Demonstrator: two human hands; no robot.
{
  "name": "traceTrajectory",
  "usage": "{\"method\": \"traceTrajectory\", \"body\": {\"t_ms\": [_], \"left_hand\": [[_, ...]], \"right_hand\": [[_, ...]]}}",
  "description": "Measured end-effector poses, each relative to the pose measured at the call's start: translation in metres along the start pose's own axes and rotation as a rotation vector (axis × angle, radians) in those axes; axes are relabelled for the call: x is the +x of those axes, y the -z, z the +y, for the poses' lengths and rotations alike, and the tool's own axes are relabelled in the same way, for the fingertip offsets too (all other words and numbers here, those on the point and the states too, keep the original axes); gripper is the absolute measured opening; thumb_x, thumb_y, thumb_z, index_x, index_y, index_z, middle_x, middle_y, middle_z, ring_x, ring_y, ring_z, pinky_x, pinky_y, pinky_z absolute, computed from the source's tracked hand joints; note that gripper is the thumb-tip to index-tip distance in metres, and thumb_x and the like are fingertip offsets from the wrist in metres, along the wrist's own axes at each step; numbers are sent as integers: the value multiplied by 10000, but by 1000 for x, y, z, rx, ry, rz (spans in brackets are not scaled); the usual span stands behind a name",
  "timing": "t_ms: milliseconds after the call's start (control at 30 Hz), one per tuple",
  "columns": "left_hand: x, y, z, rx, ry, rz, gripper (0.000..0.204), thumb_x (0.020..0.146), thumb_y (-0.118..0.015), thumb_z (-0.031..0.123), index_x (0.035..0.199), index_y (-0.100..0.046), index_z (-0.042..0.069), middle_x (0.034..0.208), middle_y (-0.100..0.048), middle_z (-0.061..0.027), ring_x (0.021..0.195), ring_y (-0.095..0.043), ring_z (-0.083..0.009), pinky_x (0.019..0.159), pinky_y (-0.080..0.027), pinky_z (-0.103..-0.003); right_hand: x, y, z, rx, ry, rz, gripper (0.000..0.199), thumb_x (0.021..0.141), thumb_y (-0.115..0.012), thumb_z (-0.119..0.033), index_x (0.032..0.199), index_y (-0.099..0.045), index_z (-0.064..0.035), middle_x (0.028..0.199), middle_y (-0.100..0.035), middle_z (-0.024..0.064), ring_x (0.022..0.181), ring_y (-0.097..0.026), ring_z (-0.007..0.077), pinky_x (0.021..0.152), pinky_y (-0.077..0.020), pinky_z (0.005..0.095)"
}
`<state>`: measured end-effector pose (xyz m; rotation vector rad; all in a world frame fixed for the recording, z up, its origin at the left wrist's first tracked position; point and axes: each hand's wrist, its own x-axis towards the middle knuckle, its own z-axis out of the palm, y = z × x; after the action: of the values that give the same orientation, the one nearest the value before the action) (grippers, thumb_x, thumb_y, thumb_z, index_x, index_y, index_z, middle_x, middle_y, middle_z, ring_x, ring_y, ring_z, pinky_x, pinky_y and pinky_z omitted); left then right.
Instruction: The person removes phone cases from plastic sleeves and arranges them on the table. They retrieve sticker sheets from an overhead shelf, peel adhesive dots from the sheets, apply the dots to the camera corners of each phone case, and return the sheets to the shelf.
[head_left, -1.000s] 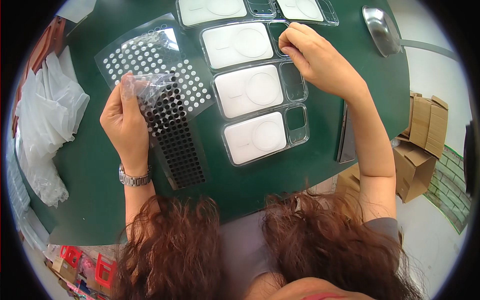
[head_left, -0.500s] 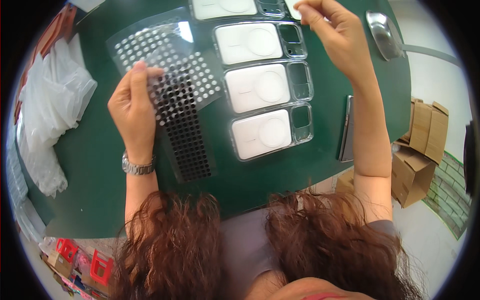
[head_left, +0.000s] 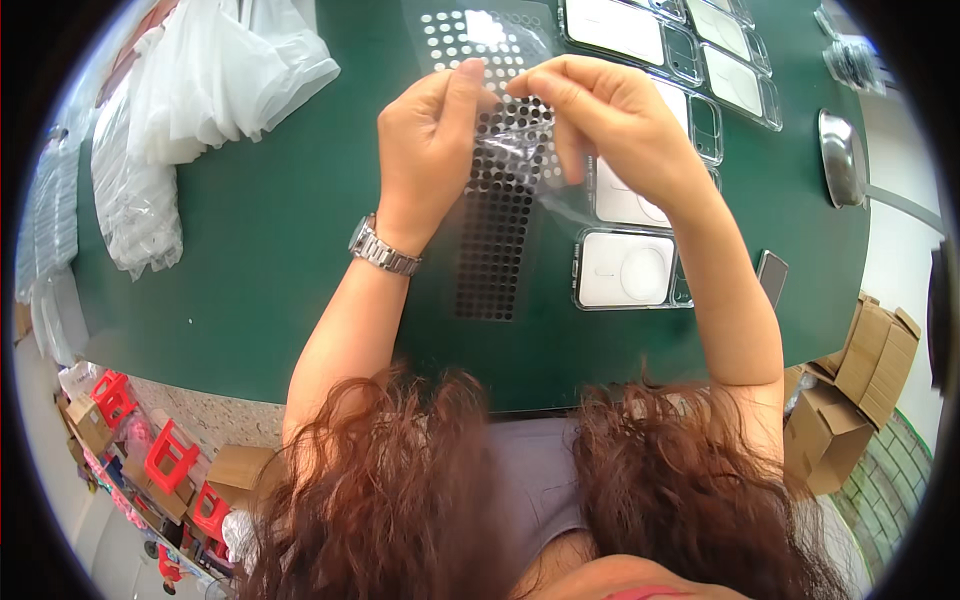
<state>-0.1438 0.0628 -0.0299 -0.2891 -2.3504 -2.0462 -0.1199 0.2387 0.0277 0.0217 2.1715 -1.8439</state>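
Note:
My left hand [head_left: 428,135], with a metal-band watch [head_left: 385,252] on its wrist, pinches a clear sheet of small round stickers [head_left: 490,255]. Black dots fill the sheet's lower strip, and white dots show farther up. Close beside it, my right hand [head_left: 630,125] is closed in a pinch over the sheet's right part. Whatever lies between those right fingertips is too small to make out. To the right are clear phone cases with white inserts [head_left: 625,268], each insert marked with a ring. My right hand and forearm partly cover several of them.
White plastic bags [head_left: 215,85] lie heaped at the left of the green table [head_left: 300,240]. A metal bowl [head_left: 840,160] stands at the right edge, with a dark phone-like slab [head_left: 771,277] nearer. Cardboard boxes [head_left: 825,430] and red stools [head_left: 172,458] are on the floor.
My right hand has come from the far phone cases back to the sticker sheet, beside my left hand. My left hand keeps hold of the sheet. The whole view has shifted.

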Motion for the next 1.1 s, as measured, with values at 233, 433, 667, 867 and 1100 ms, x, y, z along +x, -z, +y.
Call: {"method": "traceTrajectory", "body": {"t_ms": [233, 433, 667, 867, 1100], "left_hand": [[0, -1, -6, -65, -57, -1, 388, 1014, -575, 279, 785, -687, -14, 623, -512, 64, 583, -386, -17, 525, -312, -209], [-1, 2, 4, 13, -54, -37, 382, 1000, -585, 252, 768, -665, -41, 659, -630, -32, 623, -531, -68, 569, -427, -244], [1, -7, -10, -5, -16, 10, 380, 1014, -578, 269, 809, -684, -34, 619, -530, 57, 580, -398, -18, 514, -311, -217], [-3, 0, -5, 69, -23, 108, 391, 999, -602, 334, 920, -739, -23, 699, -646, 13, 611, -451, -24, 562, -357, -206], [1, -5, -7, 83, 15, 85, 380, 994, -609, 328, 950, -737, -27, 749, -685, -14, 650, -485, -31, 611, -392, -210]], "right_hand": [[-3, -25, 14, -617, 358, 270, 130, 891, -634, -177, 945, -696, -77, 585, -630, 82, 485, -599, 244, 516, -476, 348], [2, -32, 22, -951, 691, 394, 19, 776, -637, -89, 761, -637, -99, 755, -586, 22, 775, -609, 229, 629, -525, 343], [3, -23, 34, -895, 752, 373, 96, 749, -597, -33, 845, -600, -38, 810, -596, 114, 823, -603, 311, 719, -524, 386], [-73, 48, 14, -661, 453, 342, 86, 942, -586, -75, 957, -584, 10, 788, -550, 45, 700, -482, 126, 634, -423, 266], [-142, 99, 53, -727, 137, 305, 83, 965, -548, -73, 937, -545, 5, 778, -454, 38, 678, -406, 119, 614, -367, 266]]}}
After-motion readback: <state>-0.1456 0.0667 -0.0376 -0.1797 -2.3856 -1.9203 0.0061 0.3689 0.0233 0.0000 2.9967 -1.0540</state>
